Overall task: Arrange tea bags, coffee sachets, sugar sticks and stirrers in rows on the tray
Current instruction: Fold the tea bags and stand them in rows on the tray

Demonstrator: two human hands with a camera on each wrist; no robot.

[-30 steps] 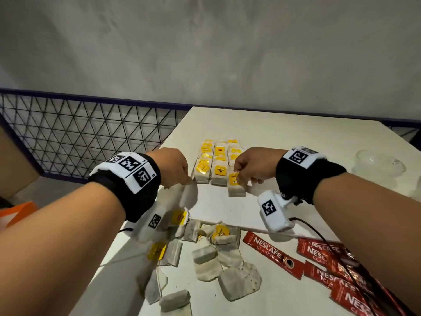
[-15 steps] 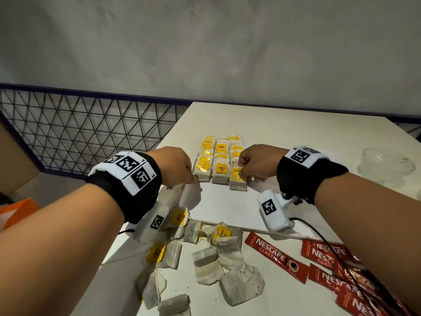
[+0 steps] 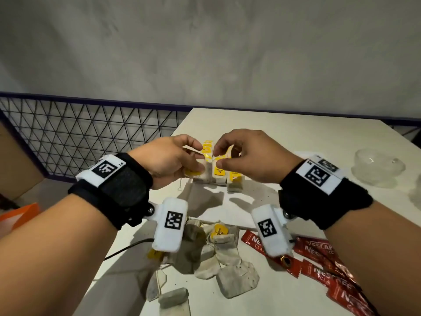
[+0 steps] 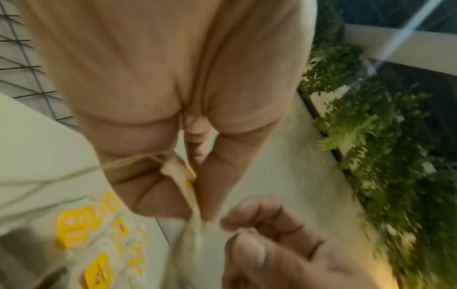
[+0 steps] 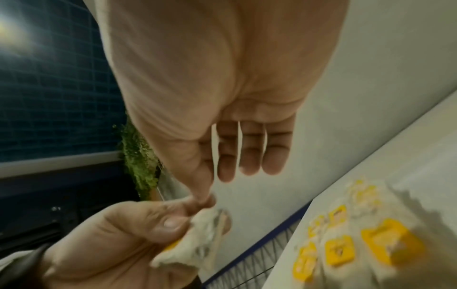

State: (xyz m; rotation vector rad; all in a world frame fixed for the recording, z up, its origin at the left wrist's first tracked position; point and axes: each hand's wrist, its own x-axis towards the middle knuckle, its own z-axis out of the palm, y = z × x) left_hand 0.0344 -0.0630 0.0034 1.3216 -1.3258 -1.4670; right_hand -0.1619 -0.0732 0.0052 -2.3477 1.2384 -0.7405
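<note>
The tea bag (image 3: 205,166) is held up in the air between the two hands, above the rows of tea bags (image 3: 224,176) already laid on the white table (image 3: 284,137). The left hand (image 3: 169,161) grasps it with thumb and fingers curled around its paper body; in the left wrist view the bag (image 4: 184,179) sits pinched between the thumb and the fingers. The right hand (image 3: 250,156) pinches with thumb and index finger at the top edge of the same bag, where the left hand's fingertips are; its other three fingers are stretched out and hold nothing, as the right wrist view (image 5: 249,148) shows. Whether it grips the string or the paper I cannot tell.

The laid rows, with yellow tags up, are directly under and just behind both hands. Nearer to the person than the left hand lies a loose heap of tea bags (image 3: 218,254), some with yellow tags. Nearer than the right hand lie red coffee sachets (image 3: 319,267), overlapping each other. To the far right of the right hand stands a clear glass bowl (image 3: 378,167). To the left of the left hand a dark wire mesh fence (image 3: 79,131) runs along the edge of the table.
</note>
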